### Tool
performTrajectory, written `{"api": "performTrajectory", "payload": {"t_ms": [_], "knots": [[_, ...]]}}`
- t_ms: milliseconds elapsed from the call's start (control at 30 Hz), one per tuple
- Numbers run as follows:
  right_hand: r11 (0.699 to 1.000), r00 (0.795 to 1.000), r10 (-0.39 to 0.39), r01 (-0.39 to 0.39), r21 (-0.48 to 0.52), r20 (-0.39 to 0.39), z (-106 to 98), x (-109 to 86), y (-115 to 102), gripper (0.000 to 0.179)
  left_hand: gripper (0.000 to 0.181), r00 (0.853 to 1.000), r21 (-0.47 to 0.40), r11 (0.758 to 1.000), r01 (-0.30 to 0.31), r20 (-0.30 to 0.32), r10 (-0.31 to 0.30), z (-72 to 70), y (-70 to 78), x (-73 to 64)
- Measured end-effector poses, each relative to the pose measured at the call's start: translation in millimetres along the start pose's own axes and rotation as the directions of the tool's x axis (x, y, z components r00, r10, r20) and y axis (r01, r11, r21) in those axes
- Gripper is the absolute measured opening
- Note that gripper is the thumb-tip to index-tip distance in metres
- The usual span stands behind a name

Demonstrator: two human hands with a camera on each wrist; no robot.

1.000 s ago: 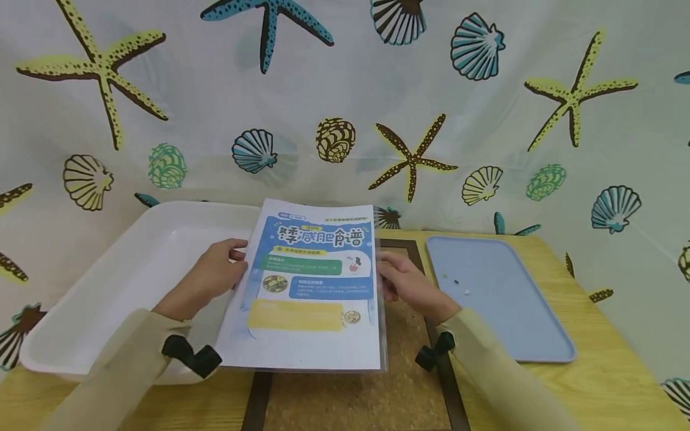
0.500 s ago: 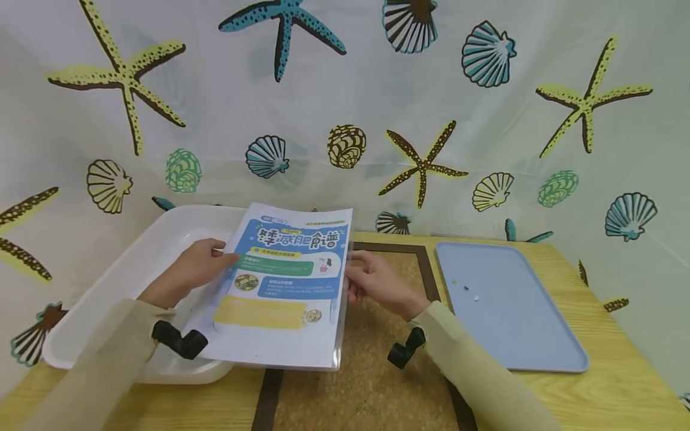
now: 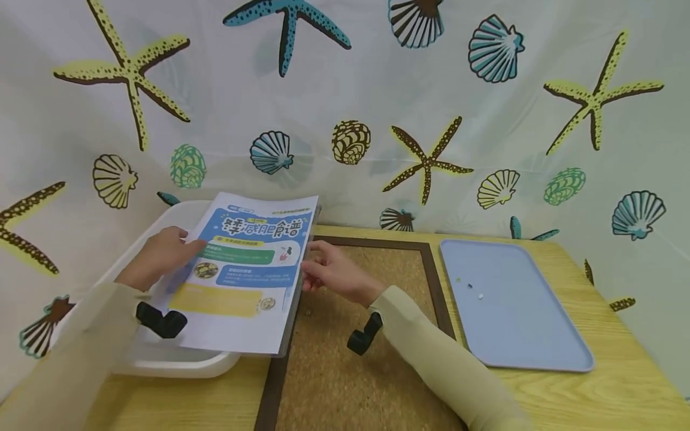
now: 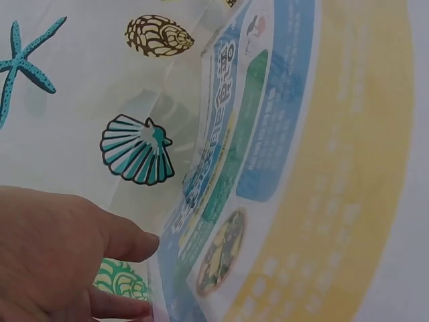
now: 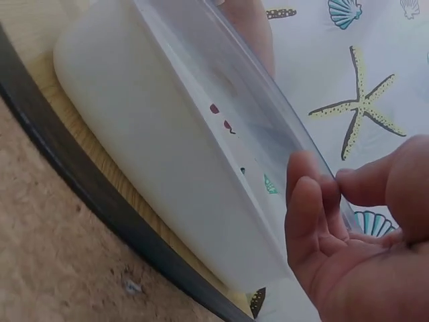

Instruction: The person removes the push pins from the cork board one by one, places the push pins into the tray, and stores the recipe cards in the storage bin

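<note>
A printed sheet [image 3: 245, 263] with blue, green and yellow blocks hangs tilted in both hands. Clear plastic shows along its right side. My left hand [image 3: 164, 254] pinches the left edge, thumb on the printed face. In the left wrist view, the thumb and a finger of that hand [image 4: 60, 255] meet the sheet's edge. My right hand [image 3: 339, 269] pinches the right edge, and the right wrist view shows its thumb and curled fingers [image 5: 305, 201] on the clear plastic. Below the sheet stand a white basin [image 3: 202, 366] and, to its right, a brown-framed cork board [image 3: 366, 347].
A light blue tray [image 3: 517, 305] with a few tiny bits [image 3: 481, 296] on it lies right of the cork board. All stand on a wooden table [image 3: 614, 335]. A white cloth [image 3: 345, 72] with starfish and shells hangs behind.
Both hands have carried the sheet leftward, from over the cork board to mostly over the white basin. More of the cork board shows now. The camera view has shifted slightly.
</note>
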State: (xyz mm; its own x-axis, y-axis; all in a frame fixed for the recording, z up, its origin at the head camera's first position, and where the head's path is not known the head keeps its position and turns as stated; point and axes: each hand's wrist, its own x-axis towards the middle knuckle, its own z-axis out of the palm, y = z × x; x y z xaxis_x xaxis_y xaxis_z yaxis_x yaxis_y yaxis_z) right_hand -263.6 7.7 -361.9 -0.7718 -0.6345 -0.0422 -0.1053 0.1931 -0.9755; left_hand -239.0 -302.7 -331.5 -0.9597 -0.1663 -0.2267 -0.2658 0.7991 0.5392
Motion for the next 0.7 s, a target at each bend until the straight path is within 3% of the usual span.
{"api": "performTrajectory", "payload": {"t_ms": [400,533,700], "knots": [[0.998,0.994,0.055,-0.056,-0.008,-0.097,44.9,40.9,3.2,0.051,0.064,0.998,0.013,0.998,0.065,-0.027,-0.065,-21.5,-34.2,-3.0],[0.998,0.988,0.068,-0.065,0.023,-0.141,56.8,51.6,1.1,0.057,0.063,0.996,0.028,0.997,0.072,-0.057,-0.07,-29.2,-40.3,0.3],[0.999,0.986,0.04,-0.043,-0.013,-0.16,67.4,59.8,-4.7,0.059,0.063,0.987,0.038,0.991,0.132,-0.098,-0.128,-35.8,-43.0,5.3]]}}
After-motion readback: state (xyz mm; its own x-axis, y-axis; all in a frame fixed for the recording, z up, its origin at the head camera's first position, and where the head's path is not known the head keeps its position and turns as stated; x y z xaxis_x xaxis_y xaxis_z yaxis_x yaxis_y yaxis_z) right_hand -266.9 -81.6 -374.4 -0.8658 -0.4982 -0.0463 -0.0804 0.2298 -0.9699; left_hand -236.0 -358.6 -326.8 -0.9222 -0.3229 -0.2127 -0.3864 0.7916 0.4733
